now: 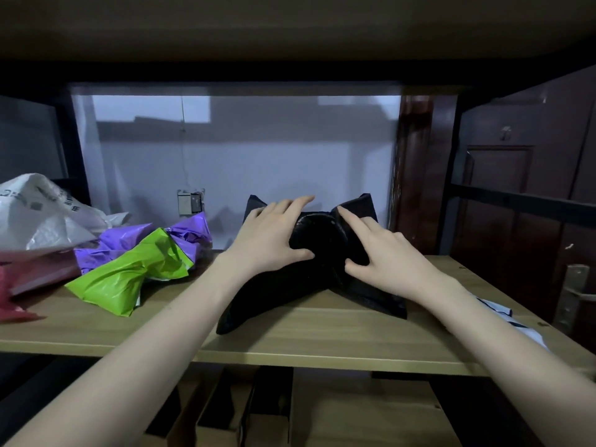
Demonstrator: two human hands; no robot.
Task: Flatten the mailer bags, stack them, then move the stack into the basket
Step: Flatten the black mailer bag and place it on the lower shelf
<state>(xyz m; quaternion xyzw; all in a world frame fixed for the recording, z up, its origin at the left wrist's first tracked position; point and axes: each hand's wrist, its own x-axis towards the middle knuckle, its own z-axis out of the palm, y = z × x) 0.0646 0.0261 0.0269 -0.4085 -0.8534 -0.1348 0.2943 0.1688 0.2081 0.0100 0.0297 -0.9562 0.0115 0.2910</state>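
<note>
Two bare hands are pressing on a crumpled black mailer bag [322,253] lying on a wooden shelf [322,337].

The black bag is sitting right of the shelf's centre, twisted at its middle, with its corners sticking up at the far side and fanning out toward the near edge. The left hand [274,237] is resting on the bag's left half with fingers spread and straight, thumb against the twist. The right hand [380,253] is lying on the right half, forefinger extended, holding nothing. To the left a crumpled green mailer bag [129,272] is lying against a purple mailer bag [129,240], with a white bag [38,214] and something red [16,301] farther left. A white sheet [503,321] is peeking out beneath the right forearm.
</note>
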